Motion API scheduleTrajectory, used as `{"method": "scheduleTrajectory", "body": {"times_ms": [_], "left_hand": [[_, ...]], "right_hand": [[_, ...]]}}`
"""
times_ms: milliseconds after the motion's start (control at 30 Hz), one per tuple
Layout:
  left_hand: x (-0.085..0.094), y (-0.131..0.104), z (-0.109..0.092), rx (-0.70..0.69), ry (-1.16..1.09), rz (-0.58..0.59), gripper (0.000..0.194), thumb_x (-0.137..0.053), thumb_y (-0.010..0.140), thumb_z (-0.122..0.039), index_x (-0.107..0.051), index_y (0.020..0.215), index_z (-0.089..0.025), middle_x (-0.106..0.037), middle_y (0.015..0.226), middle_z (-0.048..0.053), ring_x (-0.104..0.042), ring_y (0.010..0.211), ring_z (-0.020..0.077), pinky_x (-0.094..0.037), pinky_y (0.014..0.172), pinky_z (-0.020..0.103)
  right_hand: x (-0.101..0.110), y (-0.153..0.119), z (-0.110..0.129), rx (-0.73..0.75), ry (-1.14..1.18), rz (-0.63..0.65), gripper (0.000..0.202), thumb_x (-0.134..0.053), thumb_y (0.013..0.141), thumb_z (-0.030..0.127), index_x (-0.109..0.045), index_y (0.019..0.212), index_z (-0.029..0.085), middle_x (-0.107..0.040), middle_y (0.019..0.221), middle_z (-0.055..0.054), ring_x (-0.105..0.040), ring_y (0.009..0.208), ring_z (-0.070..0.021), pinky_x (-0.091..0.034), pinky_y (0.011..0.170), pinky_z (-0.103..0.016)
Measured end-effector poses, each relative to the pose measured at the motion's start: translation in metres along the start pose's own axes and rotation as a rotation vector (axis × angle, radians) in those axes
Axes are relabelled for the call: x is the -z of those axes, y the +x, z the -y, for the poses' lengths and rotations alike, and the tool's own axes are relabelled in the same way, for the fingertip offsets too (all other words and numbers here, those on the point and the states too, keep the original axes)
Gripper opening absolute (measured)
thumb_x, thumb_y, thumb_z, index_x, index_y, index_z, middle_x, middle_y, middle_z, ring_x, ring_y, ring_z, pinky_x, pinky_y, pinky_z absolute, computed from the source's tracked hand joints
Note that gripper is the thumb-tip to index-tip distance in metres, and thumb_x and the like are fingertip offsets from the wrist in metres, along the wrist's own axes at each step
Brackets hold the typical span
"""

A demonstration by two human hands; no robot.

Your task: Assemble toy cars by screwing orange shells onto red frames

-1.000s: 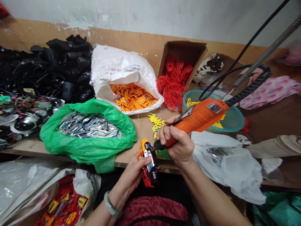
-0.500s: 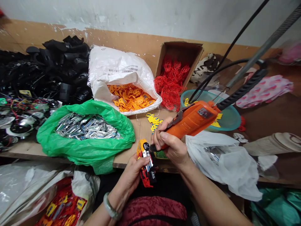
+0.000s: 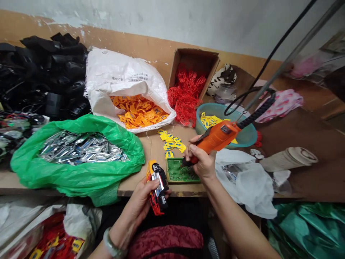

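Note:
My left hand (image 3: 140, 205) grips a small toy car (image 3: 156, 187) with an orange front, a red frame and a black and silver underside, held just below the table's front edge. My right hand (image 3: 201, 162) is wrapped round an orange electric screwdriver (image 3: 218, 138) that hangs from a black coiled cable. Its dark tip points down onto a green screw tray (image 3: 179, 172) lying by the table edge, right of the car. Small yellow plastic parts (image 3: 171, 141) lie just behind the tray.
A green bag of silver parts (image 3: 78, 153) fills the front left. Behind are a white sack of orange parts (image 3: 134, 108), a cardboard box of red frames (image 3: 188, 90), a teal bowl (image 3: 242, 135) and black parts (image 3: 48, 79). White plastic bags (image 3: 248, 183) lie right.
The screwdriver tip has left the toy car and moved right onto the green tray. The view has shifted, so everything sits further left. The left hand still holds the car.

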State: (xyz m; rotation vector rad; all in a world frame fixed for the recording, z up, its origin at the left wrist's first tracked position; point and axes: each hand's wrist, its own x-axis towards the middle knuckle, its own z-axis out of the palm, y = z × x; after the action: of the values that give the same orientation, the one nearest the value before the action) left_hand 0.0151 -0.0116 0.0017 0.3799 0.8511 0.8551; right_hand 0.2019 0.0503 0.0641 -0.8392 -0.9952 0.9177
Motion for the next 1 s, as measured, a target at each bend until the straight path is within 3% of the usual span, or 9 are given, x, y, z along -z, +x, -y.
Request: {"method": "scheduleTrajectory", "body": {"times_ms": [233, 567, 833, 1000], "left_hand": [[0.003, 0.000, 0.000, -0.012, 0.022, 0.023, 0.037, -0.086, 0.070, -0.037, -0.069, 0.092, -0.013, -0.074, 0.080, 0.007, -0.076, 0.076, 0.0269, -0.062, 0.067, 0.034], [0.001, -0.001, 0.000, -0.015, 0.019, 0.017, 0.039, -0.087, 0.069, -0.038, -0.069, 0.093, -0.013, -0.074, 0.081, 0.007, -0.075, 0.076, 0.0261, -0.063, 0.068, 0.034], [0.006, 0.001, 0.002, 0.001, 0.022, 0.036, 0.043, -0.087, 0.070, -0.039, -0.067, 0.099, -0.013, -0.077, 0.093, 0.011, -0.077, 0.081, 0.0280, -0.063, 0.071, 0.035], [0.004, 0.001, 0.002, -0.006, 0.013, 0.028, 0.041, -0.087, 0.070, -0.039, -0.068, 0.096, -0.013, -0.078, 0.093, 0.012, -0.077, 0.082, 0.0290, -0.063, 0.070, 0.035]], "right_hand": [[0.023, 0.000, -0.021, 0.013, -0.033, -0.057, 0.020, -0.071, 0.077, 0.028, -0.059, 0.091, 0.021, -0.054, 0.050, 0.010, -0.053, 0.039, -0.0113, -0.047, 0.047, -0.026], [0.025, 0.001, -0.029, -0.003, -0.042, -0.050, 0.023, -0.072, 0.078, 0.029, -0.058, 0.094, 0.021, -0.054, 0.051, 0.010, -0.054, 0.040, -0.0113, -0.049, 0.048, -0.026], [0.026, -0.002, -0.031, 0.015, -0.039, -0.027, 0.022, -0.072, 0.080, 0.029, -0.058, 0.095, 0.021, -0.056, 0.052, 0.010, -0.054, 0.041, -0.0108, -0.048, 0.049, -0.026], [0.019, 0.003, -0.020, 0.015, -0.031, -0.063, 0.022, -0.072, 0.077, 0.028, -0.058, 0.092, 0.021, -0.055, 0.050, 0.010, -0.054, 0.040, -0.0113, -0.047, 0.047, -0.026]]}}
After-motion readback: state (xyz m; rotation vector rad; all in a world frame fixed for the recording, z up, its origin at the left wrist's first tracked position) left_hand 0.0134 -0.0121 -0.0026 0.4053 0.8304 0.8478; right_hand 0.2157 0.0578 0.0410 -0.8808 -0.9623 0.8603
